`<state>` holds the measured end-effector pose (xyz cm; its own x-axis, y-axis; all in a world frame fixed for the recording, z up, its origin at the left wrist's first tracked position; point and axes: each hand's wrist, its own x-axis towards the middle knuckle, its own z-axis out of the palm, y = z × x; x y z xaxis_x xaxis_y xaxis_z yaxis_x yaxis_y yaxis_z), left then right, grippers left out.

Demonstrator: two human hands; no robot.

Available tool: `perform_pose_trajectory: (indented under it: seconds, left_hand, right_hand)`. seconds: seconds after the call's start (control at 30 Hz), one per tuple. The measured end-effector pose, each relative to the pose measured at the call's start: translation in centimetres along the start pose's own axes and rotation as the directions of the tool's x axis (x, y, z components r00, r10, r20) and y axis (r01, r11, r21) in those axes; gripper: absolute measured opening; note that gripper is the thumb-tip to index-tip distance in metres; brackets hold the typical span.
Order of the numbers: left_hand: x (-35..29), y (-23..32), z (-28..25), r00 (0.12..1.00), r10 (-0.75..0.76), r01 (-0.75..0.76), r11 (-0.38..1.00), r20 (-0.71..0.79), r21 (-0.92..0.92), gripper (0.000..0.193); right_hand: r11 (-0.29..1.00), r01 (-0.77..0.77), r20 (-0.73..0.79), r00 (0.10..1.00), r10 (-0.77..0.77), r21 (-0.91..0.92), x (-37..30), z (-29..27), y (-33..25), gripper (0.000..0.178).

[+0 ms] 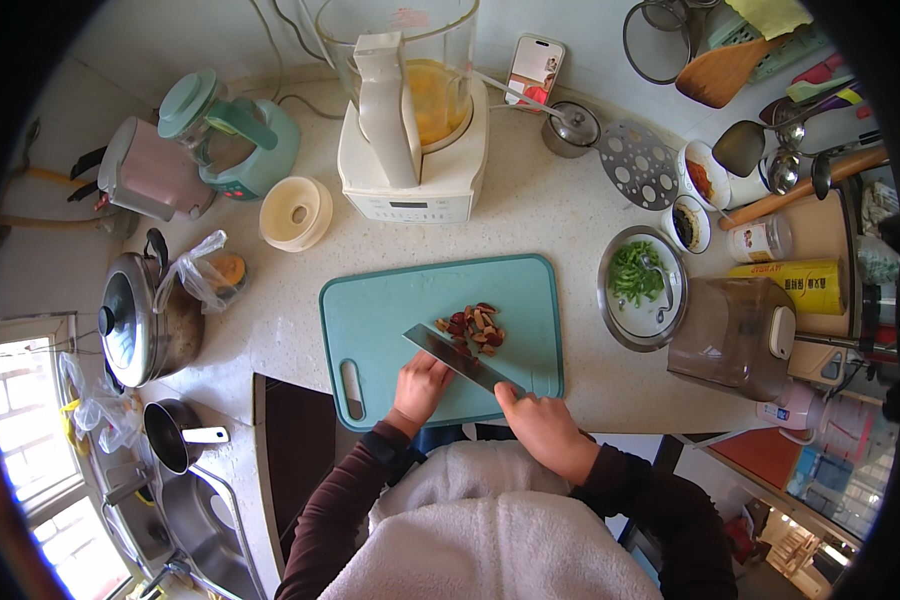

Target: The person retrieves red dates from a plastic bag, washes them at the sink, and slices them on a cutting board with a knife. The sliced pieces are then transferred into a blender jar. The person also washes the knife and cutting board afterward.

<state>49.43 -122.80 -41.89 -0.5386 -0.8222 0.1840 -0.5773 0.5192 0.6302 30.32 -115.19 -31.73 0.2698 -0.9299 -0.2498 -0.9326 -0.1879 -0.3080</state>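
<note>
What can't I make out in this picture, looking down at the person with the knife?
All in the head view:
- Left hand fingertips: hidden by the bent fingers and the knife.
- Most of the knife's handle: wrapped in the right hand.
- What the reddish-brown chopped pieces are: too small to be sure.
- The pot's contents: covered by its lid.
- The clear jar's far rim: cut off by the upper edge.

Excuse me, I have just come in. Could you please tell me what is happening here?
The person's right grip holds a wide-bladed knife by its handle over a teal cutting board. Cut reddish-brown pieces lie around the blade. The left grip is close to the blade's near side; whether it holds anything is hidden. To the right, chopped green pieces lie in a metal bowl.
</note>
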Motion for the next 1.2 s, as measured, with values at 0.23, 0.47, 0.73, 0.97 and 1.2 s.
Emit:
perform_pose_trajectory:
  seconds: [0.23,0.47,0.73,0.97,1.2]
  left_hand:
    - [0.2,0.6,-0.2,1.000,0.026,-0.026,0.999,0.006,0.025,0.016]
    - [0.2,-0.6,-2.4,0.984,0.166,-0.169,0.985,0.062,0.047,0.022]
    - [0.2,-0.7,-2.7,0.983,0.159,-0.163,0.986,0.091,0.033,0.026]
    - [0.7,-0.6,-2.3,0.970,0.216,-0.219,0.976,0.107,0.016,0.026]
    - [0.9,-0.2,-2.1,0.974,0.216,-0.220,0.974,0.072,0.056,0.021]
  right_hand:
    - [0.999,0.028,-0.076,0.997,-0.026,0.024,2.3,2.1,0.6,0.020]
    - [0.968,-0.021,0.127,0.992,-0.011,0.251,2.0,-0.6,2.7,0.030]
    - [0.979,-0.072,0.165,0.985,0.040,0.193,-0.6,-1.5,1.7,0.027]
    - [0.968,-0.118,0.163,0.983,0.083,0.221,-1.4,-1.4,1.3,0.023]
    - [0.976,-0.125,0.183,0.979,0.092,0.177,-1.6,-2.0,1.0,0.018]
